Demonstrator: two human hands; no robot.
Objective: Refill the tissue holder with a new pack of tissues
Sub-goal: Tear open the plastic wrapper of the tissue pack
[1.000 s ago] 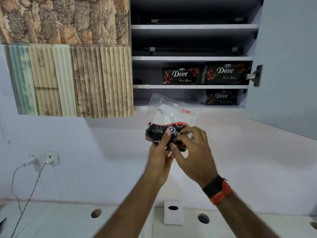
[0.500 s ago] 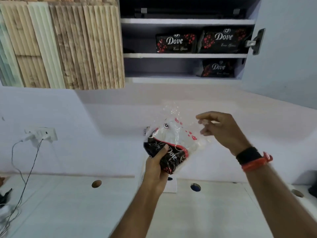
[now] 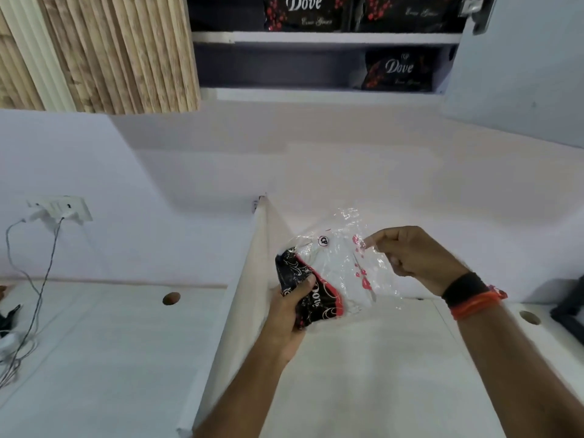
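I hold a new tissue pack (image 3: 335,273) above the white desk; its wrapper is black and red below and clear above, with white tissues showing through. My left hand (image 3: 287,314) grips the black lower end. My right hand (image 3: 414,257), with a black and orange wristband, pinches the loose clear edge of the wrapper at the upper right. The tissue holder is not visible; it may be hidden behind the pack and my hands.
Spare Dove packs (image 3: 398,69) lie on the shelves of the wall cabinet, whose door (image 3: 521,74) hangs open at the right. A white divider panel (image 3: 249,279) splits the desk. Socket (image 3: 60,208) with cables at left, cable hole (image 3: 171,298), dark object (image 3: 568,308) far right.
The pack has come down from in front of the cabinet to just above the desk. My right hand let go, moved right, and now pinches the clear wrapper edge. The view tilted down.
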